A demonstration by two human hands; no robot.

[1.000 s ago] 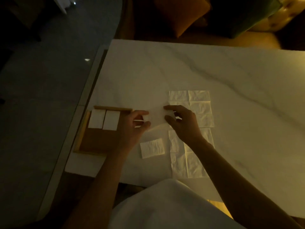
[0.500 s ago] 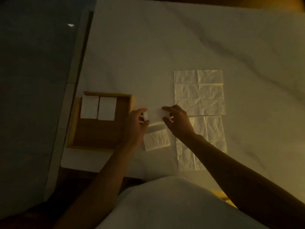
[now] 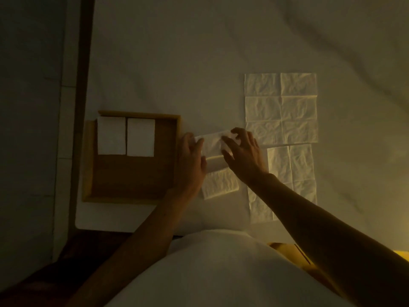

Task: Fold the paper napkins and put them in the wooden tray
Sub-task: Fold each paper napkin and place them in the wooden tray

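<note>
A white paper napkin [image 3: 211, 144], folded into a narrow strip, lies just right of the wooden tray [image 3: 88, 160]. My left hand [image 3: 191, 161] pinches its left end and my right hand [image 3: 242, 155] pinches its right end. Two folded napkins [image 3: 126, 135] lie side by side in the tray's far left part. A small folded napkin [image 3: 220, 183] rests on the table just below the hands. An unfolded napkin [image 3: 281, 107] is spread flat to the right, and a second one [image 3: 292, 169] lies nearer me, partly under my right forearm.
The white marble table [image 3: 177, 63] ends at its left edge [image 3: 85, 63] beside the tray and at its near edge by my body. Dark floor lies to the left. The light is dim.
The view has tilted down and closer to the table. Both hands have lowered the napkin onto the table and brought it to a narrower strip.
</note>
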